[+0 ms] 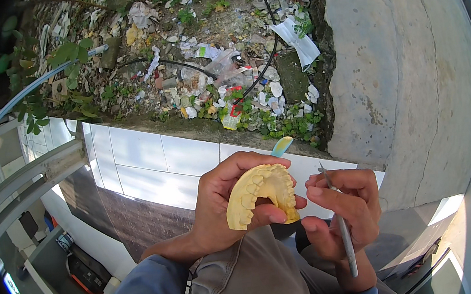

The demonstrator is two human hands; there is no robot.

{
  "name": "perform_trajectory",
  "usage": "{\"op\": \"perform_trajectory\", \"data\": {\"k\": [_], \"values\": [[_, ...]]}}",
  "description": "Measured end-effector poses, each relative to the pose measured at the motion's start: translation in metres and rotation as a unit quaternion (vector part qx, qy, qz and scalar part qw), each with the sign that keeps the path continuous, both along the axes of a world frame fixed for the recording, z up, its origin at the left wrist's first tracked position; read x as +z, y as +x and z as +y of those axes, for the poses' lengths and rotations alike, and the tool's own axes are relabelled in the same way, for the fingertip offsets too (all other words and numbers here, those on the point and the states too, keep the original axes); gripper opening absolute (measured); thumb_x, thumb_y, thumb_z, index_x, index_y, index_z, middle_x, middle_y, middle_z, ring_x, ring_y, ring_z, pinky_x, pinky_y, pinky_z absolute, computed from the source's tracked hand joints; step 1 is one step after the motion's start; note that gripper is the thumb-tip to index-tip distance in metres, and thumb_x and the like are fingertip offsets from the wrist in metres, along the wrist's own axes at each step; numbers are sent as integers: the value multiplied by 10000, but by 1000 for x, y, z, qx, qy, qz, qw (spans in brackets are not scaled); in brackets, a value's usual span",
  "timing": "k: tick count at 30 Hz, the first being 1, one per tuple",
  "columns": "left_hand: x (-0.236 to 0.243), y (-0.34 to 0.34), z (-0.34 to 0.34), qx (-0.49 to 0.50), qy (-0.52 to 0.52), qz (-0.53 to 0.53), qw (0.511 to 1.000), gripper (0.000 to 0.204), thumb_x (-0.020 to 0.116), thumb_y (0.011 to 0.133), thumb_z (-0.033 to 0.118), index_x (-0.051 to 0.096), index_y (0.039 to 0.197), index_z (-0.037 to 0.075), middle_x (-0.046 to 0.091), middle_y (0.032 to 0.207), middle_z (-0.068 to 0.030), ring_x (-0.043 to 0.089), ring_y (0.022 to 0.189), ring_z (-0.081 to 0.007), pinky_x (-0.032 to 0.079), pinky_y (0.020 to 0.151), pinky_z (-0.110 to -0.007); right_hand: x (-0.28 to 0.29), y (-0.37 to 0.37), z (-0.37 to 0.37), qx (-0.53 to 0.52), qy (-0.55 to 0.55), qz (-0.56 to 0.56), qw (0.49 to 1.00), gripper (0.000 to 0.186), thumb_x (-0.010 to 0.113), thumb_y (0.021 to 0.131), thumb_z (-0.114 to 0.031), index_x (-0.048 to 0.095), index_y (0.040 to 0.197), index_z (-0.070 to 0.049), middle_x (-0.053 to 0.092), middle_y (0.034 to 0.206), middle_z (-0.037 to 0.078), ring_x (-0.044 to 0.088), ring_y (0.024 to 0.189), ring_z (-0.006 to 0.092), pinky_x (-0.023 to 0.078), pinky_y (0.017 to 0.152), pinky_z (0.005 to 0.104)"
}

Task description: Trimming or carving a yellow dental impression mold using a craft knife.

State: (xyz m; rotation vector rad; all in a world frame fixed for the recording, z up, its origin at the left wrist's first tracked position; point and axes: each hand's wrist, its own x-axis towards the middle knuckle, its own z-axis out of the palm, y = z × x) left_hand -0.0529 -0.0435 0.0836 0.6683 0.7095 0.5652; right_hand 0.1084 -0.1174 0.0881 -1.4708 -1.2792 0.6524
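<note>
My left hand [213, 202] is wrapped round a pale yellow dental cast [250, 190], an arch with moulded teeth along its rim. Its thumb and fingertips press on the cast from both sides. A small tip, light blue and yellow [283, 146], sticks up behind these fingers; what it belongs to is hidden. Just right of the cast, my right hand [344, 210] grips a slim metal carving tool [347, 241]. The tool's thin pointed end is up, apart from the cast, and its handle slants down past the palm.
Beyond a white tiled ledge [140, 152] lies ground strewn with rubble and litter [196, 58], with a face mask [298, 41] and a black hose [271, 21]. A concrete slab [395, 70] is at the right. Metal rails [35, 175] and a black-and-orange case [87, 271] are at the left.
</note>
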Motion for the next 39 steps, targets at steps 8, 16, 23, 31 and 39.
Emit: {"op": "perform_trajectory", "data": {"k": [8, 16, 23, 31, 39], "values": [[-7, 0, -3, 23, -25, -13, 999, 509, 745, 747, 92, 472, 1164, -15, 620, 1015, -128, 654, 905, -232, 535, 813, -334, -1, -1, 0, 19, -38, -71, 997, 442, 785, 690, -354, 605, 953, -48, 588, 773, 79, 555, 709, 195, 448, 579, 280], [-5, 0, -3, 11, -22, 6, 1000, 524, 756, 739, 100, 477, 1168, -13, 623, 1009, -115, 641, 922, -193, 523, 815, -315, -1, -1, -1, 17, -42, -51, 998, 425, 787, 691, -309, 603, 964, -41, 583, 771, 93, 570, 688, 190, 454, 578, 281], [-2, 1, -2, 10, -43, 20, 999, 530, 769, 730, 113, 486, 1163, -4, 624, 1021, -102, 623, 933, -151, 503, 829, -290, -3, -4, -2, 15, -47, -29, 998, 399, 776, 707, -283, 601, 969, -39, 585, 776, 98, 575, 692, 184, 453, 582, 274], [-6, -1, 0, 0, 5, 38, 999, 527, 772, 726, 95, 489, 1160, -4, 623, 1025, -97, 599, 961, -125, 485, 843, -273, -5, -4, -3, 18, -63, -55, 996, 368, 758, 729, -293, 594, 949, -47, 630, 727, 63, 561, 719, 183, 451, 610, 282], [-9, 3, -3, 33, 80, 30, 996, 486, 727, 769, 72, 502, 1190, -20, 599, 1059, -118, 601, 958, -154, 482, 840, -277, -10, -6, 1, 10, -49, -15, 999, 355, 793, 662, -163, 629, 953, -43, 614, 819, 86, 580, 712, 170, 469, 586, 255]]}}
